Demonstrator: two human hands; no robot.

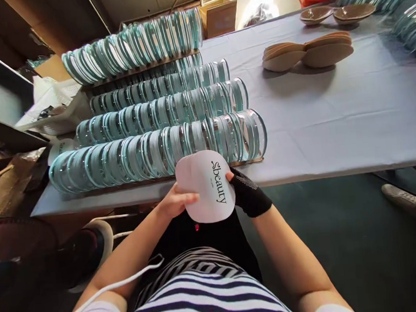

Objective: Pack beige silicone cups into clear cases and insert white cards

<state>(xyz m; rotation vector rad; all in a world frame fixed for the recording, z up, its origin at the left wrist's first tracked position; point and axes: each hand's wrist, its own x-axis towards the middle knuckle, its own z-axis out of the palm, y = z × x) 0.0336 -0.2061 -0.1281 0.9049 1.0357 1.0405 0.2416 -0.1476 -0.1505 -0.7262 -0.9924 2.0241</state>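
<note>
A smooth, round white card [207, 187] printed "Sbeauty" is being held between both hands, just below the table edge. It is being pinched at nine o'clock by the bare left hand [175, 201] and clasped at three o'clock by the right hand [246, 194] (covered by a black knitted glove). At twelve o'clock, rows of glossy teal-rimmed glass discs [164, 147] are being kept on edge on the grey cloth-covered table [334, 117]. Towards two o'clock, matte brown oval pads [308, 52] are lying stacked.

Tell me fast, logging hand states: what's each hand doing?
Left hand: bare, fingers closed on the white "beauty" card.
Right hand: in a black glove, gripping the same card's other edge.
</note>
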